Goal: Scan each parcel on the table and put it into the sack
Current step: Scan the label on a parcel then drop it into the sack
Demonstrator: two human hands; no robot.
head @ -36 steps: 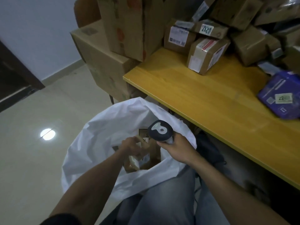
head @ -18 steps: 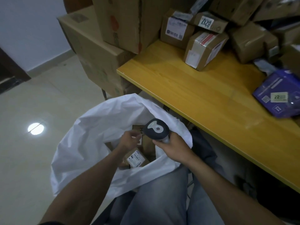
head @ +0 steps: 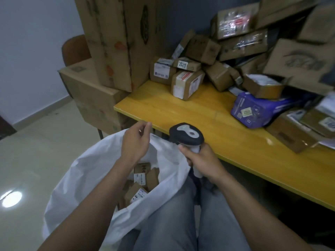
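A white sack (head: 87,171) stands open on the floor at my left knee, with several small cardboard parcels (head: 143,175) inside. My left hand (head: 136,140) hovers above the sack's mouth near the table's corner, fingers loosely curled and holding nothing. My right hand (head: 203,160) grips the handle of a black and grey barcode scanner (head: 186,134), its head just over the table's near edge. On the yellow table (head: 181,113) lie several taped parcels, the nearest a brown box (head: 186,84), and a purple packet (head: 257,111).
A tall stack of big cardboard boxes (head: 117,42) stands at the table's left end on a low carton (head: 94,98). More boxes pile up at the back right (head: 299,57). A chair back (head: 76,49) shows behind. Pale tiled floor lies to the left.
My left hand has come up out of the sack, leaving the parcel inside, and now hangs empty above it. The scanner hand rose toward the table's edge. The view has tilted up.
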